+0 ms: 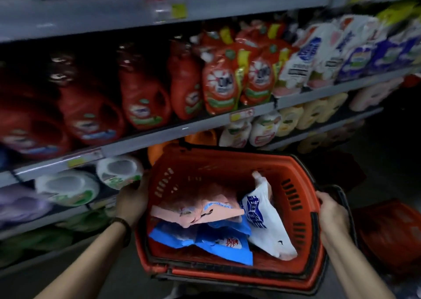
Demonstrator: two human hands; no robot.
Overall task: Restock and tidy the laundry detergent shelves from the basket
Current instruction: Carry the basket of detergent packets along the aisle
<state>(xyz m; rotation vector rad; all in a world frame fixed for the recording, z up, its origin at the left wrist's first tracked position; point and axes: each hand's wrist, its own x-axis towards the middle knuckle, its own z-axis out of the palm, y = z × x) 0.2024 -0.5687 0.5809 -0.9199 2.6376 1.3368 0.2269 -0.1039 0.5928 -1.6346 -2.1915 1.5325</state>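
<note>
I hold a red plastic basket (293, 173) in front of the detergent shelves. My left hand (132, 204) grips its left wall and my right hand (333, 216) grips its right rim. Inside lie several refill pouches: a white one with blue lettering (266, 226), a pink one (205, 212) and a blue one (205, 239). The shelf (182, 130) above the basket carries red detergent bottles (143, 94) on the left, red-orange pouches (219, 80) in the middle and white pouches (303, 64) to the right.
White and green jugs (68, 187) lie on the lower shelf beside my left hand. Cream bottles (291, 119) fill the lower shelf to the right. A second red basket (387, 232) sits low at the right. The picture is dim and blurred by motion.
</note>
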